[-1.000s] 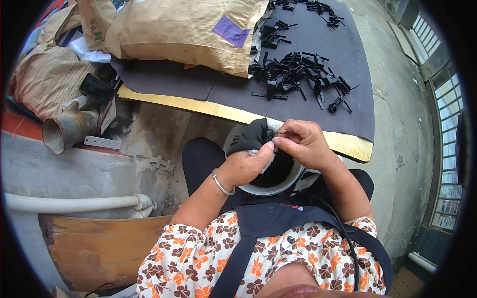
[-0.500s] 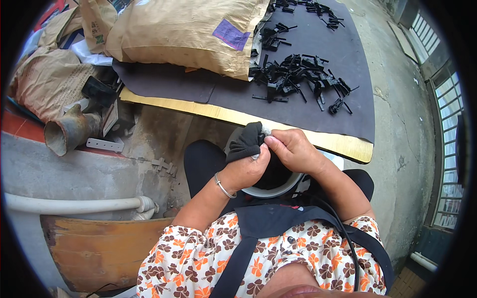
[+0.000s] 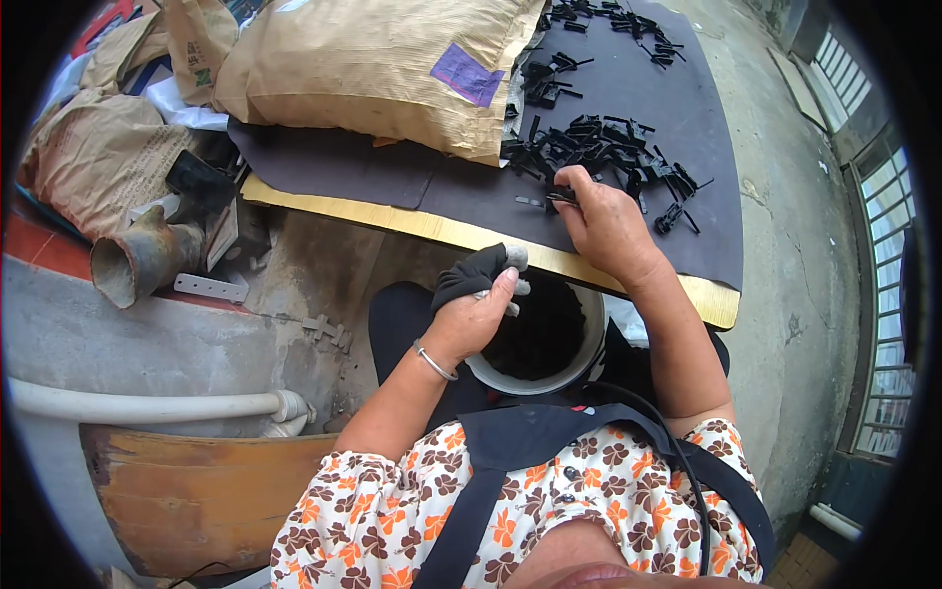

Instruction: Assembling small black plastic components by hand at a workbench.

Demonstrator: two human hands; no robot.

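Note:
My left hand (image 3: 476, 299) is raised over a bucket, with black cloth (image 3: 469, 275) over its fingers and whitish-grey coverings at the fingertips. Its bare thumb presses against the curled fingers; whatever lies between them is hidden. Over the table's near edge, my right hand (image 3: 608, 221) is closed in a pinch on a small black plastic part (image 3: 562, 195). Just beyond it lies a loose pile of similar black plastic parts (image 3: 589, 137). Beneath my hands, the white-rimmed bucket (image 3: 595, 344) has dark contents that I cannot make out singly.
A large brown paper sack (image 3: 363, 79) with a purple patch rests on the dark-topped table (image 3: 706, 196). To the left are a rusty pipe fitting (image 3: 137, 260), crumpled sacks (image 3: 93, 162) and a white pipe (image 3: 157, 404). A barred window (image 3: 888, 294) stands at right.
My right hand has left my left hand and moved up and forward to the parts on the table. My left hand has stayed over the bucket, dropping slightly left.

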